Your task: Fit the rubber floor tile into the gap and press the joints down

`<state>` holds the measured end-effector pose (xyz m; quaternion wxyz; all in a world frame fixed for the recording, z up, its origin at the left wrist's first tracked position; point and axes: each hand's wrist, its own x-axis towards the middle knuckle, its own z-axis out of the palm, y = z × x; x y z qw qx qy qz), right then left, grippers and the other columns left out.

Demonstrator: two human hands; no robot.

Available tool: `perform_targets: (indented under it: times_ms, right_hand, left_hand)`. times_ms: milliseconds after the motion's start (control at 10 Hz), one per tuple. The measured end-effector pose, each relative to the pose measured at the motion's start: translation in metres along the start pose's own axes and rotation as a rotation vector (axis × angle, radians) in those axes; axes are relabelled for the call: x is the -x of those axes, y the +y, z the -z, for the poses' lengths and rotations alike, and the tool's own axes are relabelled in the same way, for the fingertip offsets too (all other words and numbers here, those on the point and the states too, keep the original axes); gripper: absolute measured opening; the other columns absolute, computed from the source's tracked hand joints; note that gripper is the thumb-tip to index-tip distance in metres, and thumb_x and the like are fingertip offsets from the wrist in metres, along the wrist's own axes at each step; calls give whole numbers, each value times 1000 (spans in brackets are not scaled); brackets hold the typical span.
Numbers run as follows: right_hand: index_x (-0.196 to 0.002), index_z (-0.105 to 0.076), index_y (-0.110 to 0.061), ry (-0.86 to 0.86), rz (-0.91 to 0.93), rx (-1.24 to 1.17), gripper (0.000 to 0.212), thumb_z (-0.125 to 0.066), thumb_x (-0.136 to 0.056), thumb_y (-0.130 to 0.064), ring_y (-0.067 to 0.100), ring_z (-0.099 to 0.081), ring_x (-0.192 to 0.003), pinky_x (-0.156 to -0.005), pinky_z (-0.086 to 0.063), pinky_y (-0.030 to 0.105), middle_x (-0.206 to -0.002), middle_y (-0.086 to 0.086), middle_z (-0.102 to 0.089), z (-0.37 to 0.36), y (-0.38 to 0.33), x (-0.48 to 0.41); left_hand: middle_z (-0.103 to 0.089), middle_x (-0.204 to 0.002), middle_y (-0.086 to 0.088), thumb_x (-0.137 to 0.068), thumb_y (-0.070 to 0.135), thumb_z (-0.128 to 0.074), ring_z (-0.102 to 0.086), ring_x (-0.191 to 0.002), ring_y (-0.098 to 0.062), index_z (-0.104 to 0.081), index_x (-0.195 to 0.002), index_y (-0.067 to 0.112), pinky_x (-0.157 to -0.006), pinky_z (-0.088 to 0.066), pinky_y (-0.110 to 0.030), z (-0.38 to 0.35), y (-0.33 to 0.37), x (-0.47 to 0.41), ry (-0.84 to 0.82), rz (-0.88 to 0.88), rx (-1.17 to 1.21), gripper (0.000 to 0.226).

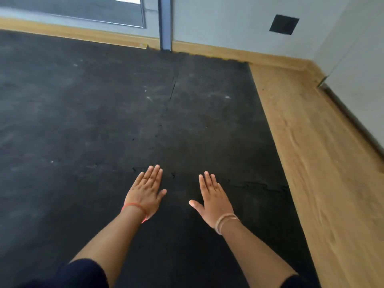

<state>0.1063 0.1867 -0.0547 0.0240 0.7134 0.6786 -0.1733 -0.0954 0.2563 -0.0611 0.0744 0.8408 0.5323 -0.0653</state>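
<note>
Head view: black interlocking rubber floor tile (212,121) already sits in its slot, far right corner of the mat, next to the pale wood-look floor strip (311,163).
Left hand (146,193): flat, fingers spread out straight, holding nothing, palm down near the zigzag joint (257,187).
Right hand (214,199): same deal, open and empty, fingertips at that seam.
Contact: pretty blurry, so I can't swear the palms are actually touching.
Feel: looks dense, floppy-stiff and grippy, no fragile bits.
Where to push: I'd lean on the puzzle teeth, not mid-tile.
Still proud: long seam (173,88) toward the grey wall (228,21) looks slightly open.
</note>
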Motion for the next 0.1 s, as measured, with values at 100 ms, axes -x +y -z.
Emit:
perform_targets:
  times_ms: [100]
  right_hand:
    - [-142, 7, -20, 390, 42, -168, 73, -37, -93, -49, 21, 3, -144, -114, -2, 29, -150, 1, 18, 28, -7, 51]
  left_hand:
    - [-20, -152, -6, -93, 42, -1, -9, -139, -23, -14, -140, 9, -113, -17, -39, 38, 40, 13, 273, -214, -65, 59]
